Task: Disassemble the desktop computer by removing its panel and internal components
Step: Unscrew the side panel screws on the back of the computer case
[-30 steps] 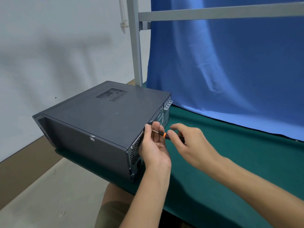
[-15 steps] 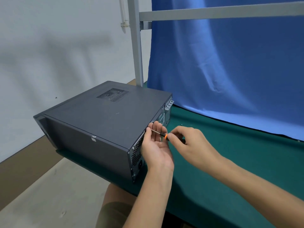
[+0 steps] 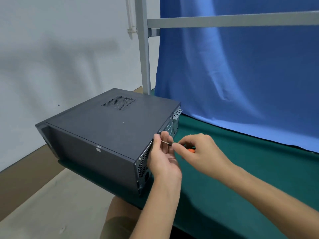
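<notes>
A dark grey desktop computer case lies on its side at the left end of the green table, its vented side panel facing up. Its rear face with the perforated power-supply grille is turned toward me. My left hand is against the upper rear edge, and its fingertips steady the thin metal shaft of a screwdriver. My right hand grips the screwdriver's orange and black handle, mostly hidden by the fingers. The tip is hidden behind my left fingers.
A blue cloth hangs behind the table from a grey metal frame. The case overhangs the table's left edge above a beige floor. A white wall stands to the left. My knee shows below the table edge.
My right hand has closed round the screwdriver handle and turned, hiding most of the orange collar. The left hand stays at the case's rear edge on the shaft.
</notes>
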